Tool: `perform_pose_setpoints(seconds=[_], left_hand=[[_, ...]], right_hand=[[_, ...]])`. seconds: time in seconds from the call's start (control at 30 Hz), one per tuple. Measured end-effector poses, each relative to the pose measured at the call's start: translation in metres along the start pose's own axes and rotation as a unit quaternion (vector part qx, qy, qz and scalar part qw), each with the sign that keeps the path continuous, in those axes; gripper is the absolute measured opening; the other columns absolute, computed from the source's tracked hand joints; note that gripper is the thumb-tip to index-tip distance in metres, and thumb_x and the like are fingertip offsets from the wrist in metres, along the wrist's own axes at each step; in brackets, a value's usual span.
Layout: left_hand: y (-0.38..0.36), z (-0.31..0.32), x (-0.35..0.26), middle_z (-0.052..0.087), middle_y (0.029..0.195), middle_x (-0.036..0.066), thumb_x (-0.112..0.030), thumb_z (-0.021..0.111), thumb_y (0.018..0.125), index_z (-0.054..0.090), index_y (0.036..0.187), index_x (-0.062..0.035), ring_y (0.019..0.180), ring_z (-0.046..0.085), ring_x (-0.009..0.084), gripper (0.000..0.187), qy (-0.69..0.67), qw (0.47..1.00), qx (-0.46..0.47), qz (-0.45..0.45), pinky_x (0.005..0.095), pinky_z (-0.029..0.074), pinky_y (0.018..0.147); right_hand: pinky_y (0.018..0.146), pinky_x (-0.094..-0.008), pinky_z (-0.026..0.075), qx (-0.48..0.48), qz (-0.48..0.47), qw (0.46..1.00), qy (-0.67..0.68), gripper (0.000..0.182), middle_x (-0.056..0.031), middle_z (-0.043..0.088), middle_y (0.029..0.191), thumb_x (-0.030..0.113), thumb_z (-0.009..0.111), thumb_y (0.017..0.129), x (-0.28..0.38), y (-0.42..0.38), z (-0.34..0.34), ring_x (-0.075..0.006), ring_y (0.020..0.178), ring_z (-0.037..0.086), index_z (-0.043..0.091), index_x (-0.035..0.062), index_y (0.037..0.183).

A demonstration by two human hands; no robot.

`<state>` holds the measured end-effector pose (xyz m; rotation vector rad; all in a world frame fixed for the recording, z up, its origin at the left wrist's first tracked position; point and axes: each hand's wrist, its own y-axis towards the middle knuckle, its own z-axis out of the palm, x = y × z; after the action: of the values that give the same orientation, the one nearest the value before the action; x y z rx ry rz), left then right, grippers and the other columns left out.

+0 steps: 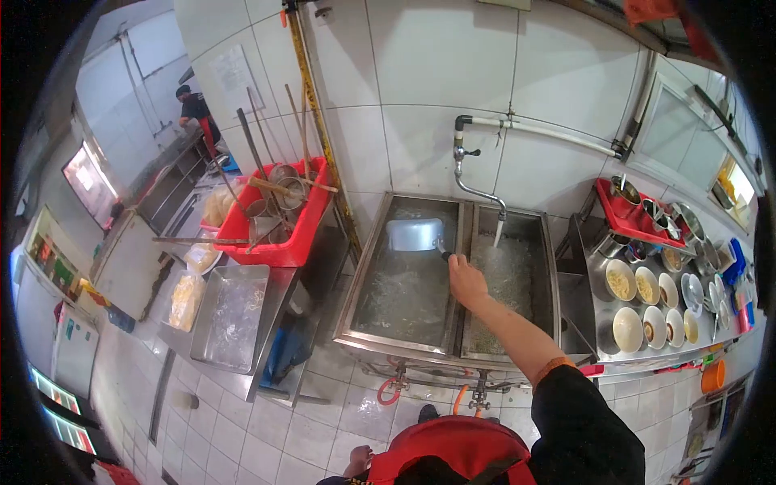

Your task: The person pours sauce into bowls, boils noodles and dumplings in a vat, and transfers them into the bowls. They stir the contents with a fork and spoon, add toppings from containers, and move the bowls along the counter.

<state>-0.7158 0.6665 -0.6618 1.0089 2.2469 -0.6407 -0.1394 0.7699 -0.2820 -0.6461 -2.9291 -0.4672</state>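
Note:
My right hand is closed around the dark handle of a silver metal saucepan. The pan is over the far part of the left water-filled basin, overlapping its water in this view. To the right, a tap runs a stream into the second basin, where the water looks churned and bubbly. Low by my red apron hangs my left hand, small at the bottom of the view and away from the basins, its fingers mostly hidden.
Left stands a red crate of long-handled strainers, beside a metal tray and bagged noodles. Bowls, some with noodles, line the right counter below a red tray of metal pots. Another person works at far left.

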Motion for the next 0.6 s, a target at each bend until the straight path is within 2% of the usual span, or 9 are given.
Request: perform_pose_setpoints(seconds=[0.03, 0.1, 0.17, 0.2, 0.3, 0.4, 0.43, 0.53, 0.6], left_hand=[[0.012, -0.004, -0.004, 0.059, 0.082, 0.010, -0.027, 0.045, 0.088, 0.057, 0.086, -0.0095, 0.072, 0.061, 0.0275, 0.021, -0.095, 0.994, -0.005, -0.059, 0.0408, 0.047, 0.055], [0.030, -0.012, -0.015, 0.060, 0.084, 0.010, -0.022, 0.043, 0.089, 0.055, 0.091, -0.0094, 0.074, 0.062, 0.0251, 0.018, -0.279, 0.943, -0.010, -0.178, 0.0385, 0.047, 0.054], [0.035, -0.016, -0.026, 0.061, 0.086, 0.010, -0.021, 0.045, 0.088, 0.056, 0.092, -0.0089, 0.075, 0.063, 0.0242, 0.017, -0.308, 0.927, 0.006, -0.213, 0.0385, 0.048, 0.055], [0.033, -0.020, -0.030, 0.062, 0.088, 0.010, -0.022, 0.047, 0.086, 0.057, 0.092, -0.0084, 0.076, 0.063, 0.0246, 0.018, -0.247, 0.950, 0.023, -0.188, 0.0395, 0.048, 0.057], [0.033, -0.026, -0.031, 0.064, 0.088, 0.010, -0.026, 0.052, 0.083, 0.060, 0.088, -0.0078, 0.077, 0.064, 0.0263, 0.021, -0.041, 0.990, 0.090, -0.098, 0.0413, 0.050, 0.060], [0.038, -0.013, -0.019, 0.064, 0.085, 0.011, -0.030, 0.055, 0.080, 0.062, 0.083, -0.0077, 0.077, 0.064, 0.0283, 0.024, 0.136, 0.978, 0.157, -0.016, 0.0425, 0.051, 0.063], [0.041, -0.012, -0.017, 0.065, 0.085, 0.011, -0.031, 0.056, 0.079, 0.063, 0.082, -0.0076, 0.077, 0.064, 0.0289, 0.025, 0.162, 0.972, 0.170, -0.007, 0.0429, 0.051, 0.064], [0.051, -0.013, -0.005, 0.064, 0.084, 0.011, -0.028, 0.055, 0.079, 0.061, 0.079, -0.0074, 0.077, 0.064, 0.0288, 0.022, 0.187, 0.964, 0.189, 0.017, 0.0404, 0.051, 0.063], [0.063, -0.027, -0.010, 0.064, 0.084, 0.011, -0.024, 0.054, 0.079, 0.060, 0.079, -0.0072, 0.076, 0.064, 0.0279, 0.018, 0.152, 0.972, 0.180, -0.023, 0.0377, 0.051, 0.060]], right_hand=[[0.069, -0.0475, 0.051, -0.014, 0.019, 0.999, 0.039, 0.030, -0.0273, 0.054, 0.102, 0.007, 0.059, 0.080, -0.006, -0.003, 0.000, -0.0420, 0.082, 0.061, 0.040, -0.0008, 0.102], [0.068, -0.0501, 0.049, -0.039, 0.056, 0.991, 0.117, 0.029, -0.0303, 0.054, 0.098, 0.007, 0.058, 0.081, -0.027, -0.016, -0.002, -0.0453, 0.081, 0.059, 0.041, -0.0019, 0.104], [0.068, -0.0521, 0.047, -0.103, 0.011, 0.980, 0.172, 0.028, -0.0314, 0.054, 0.093, 0.009, 0.055, 0.084, -0.055, -0.043, -0.028, -0.0478, 0.080, 0.057, 0.042, -0.0027, 0.106], [0.067, -0.0531, 0.046, -0.134, -0.011, 0.971, 0.197, 0.028, -0.0320, 0.055, 0.090, 0.010, 0.054, 0.085, -0.068, -0.060, -0.045, -0.0490, 0.080, 0.056, 0.043, -0.0031, 0.107], [0.069, -0.0510, 0.050, -0.064, 0.149, 0.983, 0.089, 0.028, -0.0250, 0.060, 0.088, 0.009, 0.052, 0.084, -0.101, -0.113, -0.081, -0.0454, 0.081, 0.060, 0.045, -0.0045, 0.107], [0.069, -0.0500, 0.050, -0.006, 0.214, 0.976, -0.037, 0.031, -0.0259, 0.061, 0.088, 0.014, 0.052, 0.087, -0.136, -0.145, -0.063, -0.0439, 0.080, 0.061, 0.046, -0.0032, 0.112], [0.071, -0.0466, 0.052, 0.039, 0.237, 0.967, -0.081, 0.031, -0.0239, 0.062, 0.090, 0.012, 0.052, 0.087, -0.140, -0.149, -0.058, -0.0401, 0.081, 0.063, 0.046, -0.0020, 0.113], [0.071, -0.0443, 0.053, 0.027, 0.223, 0.967, -0.122, 0.027, -0.0229, 0.062, 0.090, 0.009, 0.050, 0.086, -0.146, -0.164, -0.031, -0.0381, 0.081, 0.064, 0.048, -0.0008, 0.111], [0.073, -0.0435, 0.053, 0.061, 0.236, 0.965, -0.096, 0.026, -0.0228, 0.062, 0.091, 0.008, 0.048, 0.086, -0.141, -0.169, -0.022, -0.0372, 0.085, 0.064, 0.050, -0.0011, 0.110]])
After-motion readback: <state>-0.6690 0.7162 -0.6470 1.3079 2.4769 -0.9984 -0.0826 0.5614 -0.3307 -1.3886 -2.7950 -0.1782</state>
